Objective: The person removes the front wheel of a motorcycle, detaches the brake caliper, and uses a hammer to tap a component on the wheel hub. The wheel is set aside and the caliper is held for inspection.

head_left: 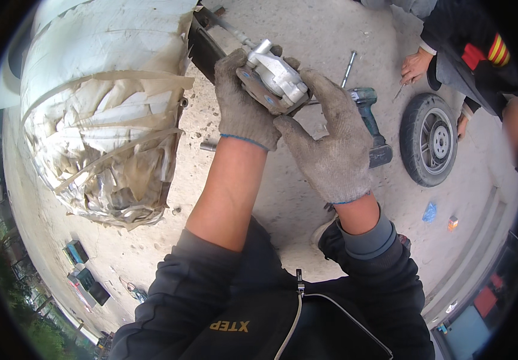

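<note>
A silver brake caliper point(283, 77) with flat metal pad backings on its near side is held up in front of me, slightly tilted. My left hand point(239, 108), in a dirty grey knit glove, wraps round its left side. The gloved right hand point(334, 141) has its forefinger and thumb at the caliper's right end; the other fingers are partly hidden. Behind the caliper, a metal rod point(235, 29) runs up and left beside a dark flat part point(206, 48). A teal and black cordless impact driver point(367, 117) lies on the ground beyond my right hand.
Left stands a large rounded body point(115, 42) wrapped in torn white plastic and tape. A chrome bar point(349, 69) and a socket point(207, 146) lie on concrete. At right, another person's hand point(416, 66) holds a thin tool near a spoked wheel point(428, 139). Toolboxes point(87, 285) sit lower left.
</note>
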`<state>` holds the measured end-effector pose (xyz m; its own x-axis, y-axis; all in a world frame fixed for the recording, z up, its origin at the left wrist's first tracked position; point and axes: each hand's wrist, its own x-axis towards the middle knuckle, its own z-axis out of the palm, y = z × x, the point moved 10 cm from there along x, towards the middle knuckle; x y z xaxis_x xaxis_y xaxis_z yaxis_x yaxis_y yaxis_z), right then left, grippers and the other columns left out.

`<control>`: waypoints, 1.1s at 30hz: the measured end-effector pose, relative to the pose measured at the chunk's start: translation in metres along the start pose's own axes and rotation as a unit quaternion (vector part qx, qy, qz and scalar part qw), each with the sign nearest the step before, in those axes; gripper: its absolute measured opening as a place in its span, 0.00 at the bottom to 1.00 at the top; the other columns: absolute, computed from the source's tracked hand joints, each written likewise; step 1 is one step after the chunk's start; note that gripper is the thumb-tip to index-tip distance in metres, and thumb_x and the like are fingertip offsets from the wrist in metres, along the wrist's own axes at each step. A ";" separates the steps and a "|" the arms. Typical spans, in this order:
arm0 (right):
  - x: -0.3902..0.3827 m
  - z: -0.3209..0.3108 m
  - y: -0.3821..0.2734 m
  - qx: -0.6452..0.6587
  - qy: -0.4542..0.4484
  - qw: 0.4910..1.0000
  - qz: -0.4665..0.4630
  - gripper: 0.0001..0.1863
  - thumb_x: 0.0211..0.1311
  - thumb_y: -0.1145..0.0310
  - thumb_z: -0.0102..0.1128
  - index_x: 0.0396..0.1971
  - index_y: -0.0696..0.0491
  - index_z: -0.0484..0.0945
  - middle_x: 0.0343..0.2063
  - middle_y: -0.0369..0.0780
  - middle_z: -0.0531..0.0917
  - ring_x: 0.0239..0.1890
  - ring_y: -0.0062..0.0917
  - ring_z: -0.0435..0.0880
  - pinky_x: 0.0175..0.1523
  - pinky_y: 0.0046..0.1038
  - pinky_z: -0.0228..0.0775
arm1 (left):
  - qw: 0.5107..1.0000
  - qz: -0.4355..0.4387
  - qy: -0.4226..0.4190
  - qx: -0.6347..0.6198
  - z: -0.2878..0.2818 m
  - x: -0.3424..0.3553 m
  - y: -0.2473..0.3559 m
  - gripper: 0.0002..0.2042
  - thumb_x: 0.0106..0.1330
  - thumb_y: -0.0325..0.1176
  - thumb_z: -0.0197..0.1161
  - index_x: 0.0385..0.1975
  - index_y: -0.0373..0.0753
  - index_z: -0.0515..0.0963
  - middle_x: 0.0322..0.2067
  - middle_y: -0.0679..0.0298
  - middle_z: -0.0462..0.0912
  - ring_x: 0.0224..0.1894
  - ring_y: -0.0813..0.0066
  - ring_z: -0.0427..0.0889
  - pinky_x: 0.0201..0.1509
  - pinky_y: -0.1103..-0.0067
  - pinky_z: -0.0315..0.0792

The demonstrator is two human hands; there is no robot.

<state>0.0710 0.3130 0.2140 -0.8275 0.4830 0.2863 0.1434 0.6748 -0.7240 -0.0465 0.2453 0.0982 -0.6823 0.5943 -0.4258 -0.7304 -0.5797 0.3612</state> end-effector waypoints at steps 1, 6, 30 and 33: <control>0.001 0.001 0.000 -0.009 0.005 1.000 0.002 0.38 0.57 0.68 0.83 0.68 0.52 0.78 0.61 0.46 0.85 0.64 0.36 0.85 0.70 0.37 0.76 | 1.000 0.000 0.006 -0.001 0.001 -0.001 0.000 0.30 0.65 0.59 0.59 0.53 0.37 0.80 0.40 0.50 0.87 0.43 0.54 0.88 0.47 0.57 0.86; 0.002 0.003 0.009 -0.011 0.022 0.998 0.054 0.34 0.59 0.68 0.81 0.67 0.54 0.79 0.61 0.47 0.85 0.63 0.35 0.85 0.67 0.37 0.77 | 0.999 0.039 0.033 0.016 0.005 -0.007 0.004 0.24 0.74 0.55 0.59 0.54 0.39 0.80 0.38 0.54 0.86 0.41 0.57 0.88 0.47 0.61 0.86; 0.032 0.010 0.067 0.242 0.043 0.940 0.238 0.14 0.79 0.69 0.62 0.49 0.66 0.86 0.38 0.38 0.89 0.40 0.18 0.83 0.47 0.22 0.76 | 0.983 -0.033 -0.171 -0.061 0.027 -0.014 -0.009 0.24 0.87 0.54 0.42 0.57 0.41 0.77 0.51 0.55 0.84 0.56 0.56 0.84 0.61 0.50 0.81; 0.031 0.011 0.070 0.242 0.043 0.938 0.246 0.14 0.79 0.69 0.62 0.49 0.65 0.86 0.38 0.38 0.90 0.39 0.18 0.83 0.46 0.23 0.77 | 0.991 -0.030 -0.122 -0.054 0.019 -0.011 -0.010 0.22 0.86 0.53 0.44 0.55 0.42 0.79 0.49 0.56 0.85 0.53 0.57 0.85 0.58 0.53 0.83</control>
<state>0.0497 0.3694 0.1654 -0.6757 0.7268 -0.1235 0.2173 0.0363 -0.9754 -0.0328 0.2553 0.1152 -0.6343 0.7395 -0.2256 -0.7715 -0.5870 0.2452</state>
